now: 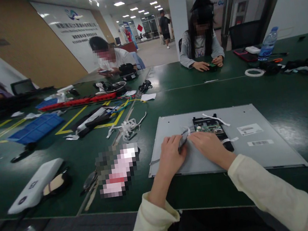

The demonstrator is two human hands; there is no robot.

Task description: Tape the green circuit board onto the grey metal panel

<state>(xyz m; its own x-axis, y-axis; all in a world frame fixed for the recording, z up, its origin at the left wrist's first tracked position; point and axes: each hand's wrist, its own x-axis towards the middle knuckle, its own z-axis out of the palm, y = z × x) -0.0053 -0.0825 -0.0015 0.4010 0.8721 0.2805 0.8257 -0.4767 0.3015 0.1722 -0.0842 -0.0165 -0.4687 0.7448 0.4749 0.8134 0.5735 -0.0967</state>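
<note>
A flat grey metal panel lies on the table before me, with white labels on its right part. On it sits a black bracket with a green circuit board, and strips of white tape stick to the bracket's edges. My left hand is closed around a small dark grey flat piece at the board's left; its exact kind is unclear. My right hand rests low over the board with fingers pinched against that piece, near a small white strip. Its fingertips are partly hidden.
Left of the panel are a phone, a heap of white tape strips, a white power bank and a blue tray. A water bottle and a tape roll stand far right. Several people are around the table.
</note>
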